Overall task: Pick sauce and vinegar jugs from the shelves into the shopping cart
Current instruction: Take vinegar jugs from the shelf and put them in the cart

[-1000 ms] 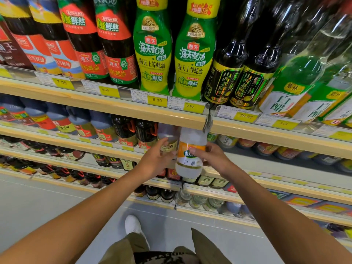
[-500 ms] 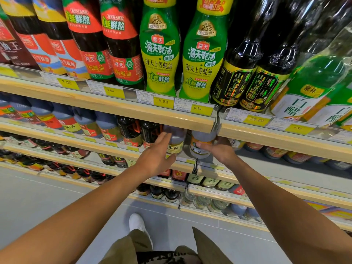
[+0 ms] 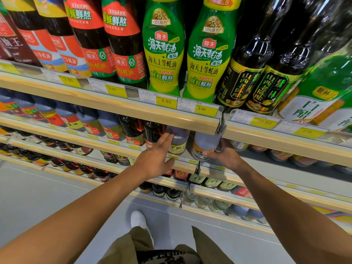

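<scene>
At second-shelf level, left to right: left hand has its fingers straight and close together, tips against the left flank of the rice vinegar jug, no grip. Dark sauce bottle stands just beside that jug, at its 9 o'clock. White vinegar jug stands at 3 o'clock of the rice vinegar jug, at the front edge of the second shelf; its top is hidden behind the upper shelf rail. Right hand is clamped on the white vinegar jug's lower body, thumb across the label. Two green oyster sauce bottles stand at 12 o'clock, on the shelf above.
</scene>
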A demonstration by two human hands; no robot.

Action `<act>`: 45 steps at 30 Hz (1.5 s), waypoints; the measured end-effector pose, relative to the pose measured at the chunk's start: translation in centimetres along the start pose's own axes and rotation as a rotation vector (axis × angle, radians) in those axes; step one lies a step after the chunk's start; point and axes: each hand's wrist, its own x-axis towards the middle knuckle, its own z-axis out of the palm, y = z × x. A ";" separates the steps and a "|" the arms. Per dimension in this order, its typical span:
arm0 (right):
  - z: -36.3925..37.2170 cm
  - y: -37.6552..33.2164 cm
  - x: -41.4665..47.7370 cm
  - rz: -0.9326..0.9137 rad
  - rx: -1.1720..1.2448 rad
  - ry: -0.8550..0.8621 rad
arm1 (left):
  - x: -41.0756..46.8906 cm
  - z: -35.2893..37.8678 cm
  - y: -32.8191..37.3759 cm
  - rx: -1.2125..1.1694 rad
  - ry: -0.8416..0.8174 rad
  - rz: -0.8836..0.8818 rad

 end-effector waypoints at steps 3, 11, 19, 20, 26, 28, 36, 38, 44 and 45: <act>0.4 -0.3 -0.2 -0.108 -0.014 0.007 | -0.1 0.1 0.1 0.002 -0.004 0.003; 2.1 -0.4 -0.2 -0.286 0.002 0.051 | -0.1 0.1 1.0 -0.091 -0.020 -0.037; 2.5 -0.2 -1.8 -0.368 0.034 0.123 | -3.1 0.7 0.7 -0.145 0.061 -0.003; 2.6 0.0 -2.2 -0.387 0.013 0.145 | -3.8 0.9 0.6 -0.146 0.079 -0.006; 3.6 1.0 -4.6 -0.374 -0.410 0.382 | -8.3 0.6 -0.1 0.007 0.210 -0.051; 4.4 0.2 -5.9 -0.472 -0.583 0.516 | -9.6 0.3 -0.8 0.061 0.239 -0.116; 12.4 -4.5 -9.0 -0.631 -0.698 0.476 | -16.4 -2.3 -6.0 0.184 0.345 -0.303; 15.5 -6.9 -9.8 -0.719 -0.726 0.406 | -19.1 -3.3 -8.2 0.202 0.379 -0.356; 26.5 -15.1 -12.6 -0.924 -0.786 0.305 | -28.4 -6.4 -16.4 0.257 0.501 -0.532; 28.4 -16.4 -13.0 -0.958 -0.783 0.290 | -30.1 -6.9 -17.8 0.268 0.515 -0.559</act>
